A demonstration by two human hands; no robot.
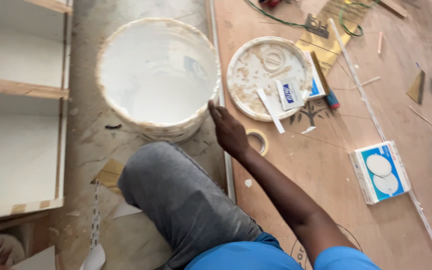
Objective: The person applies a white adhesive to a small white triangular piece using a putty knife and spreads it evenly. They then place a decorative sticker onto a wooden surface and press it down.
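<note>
Far left of bucket: white shelf unit w/ wood edging (18, 90). Landmark: big round white plastic bucket of white paint (158, 75), open, on the floor. Right hand (228, 131) touches its right rim, fingers together, loosely extended, gripping nothing. Left hand not in view. Right of bucket: paint-smeared round white lid (268, 77), masking tape roll (258, 141), blue-white box (380, 171). Step, judging: steadying/repositioning bucket; next needs firm rim grip.
</note>
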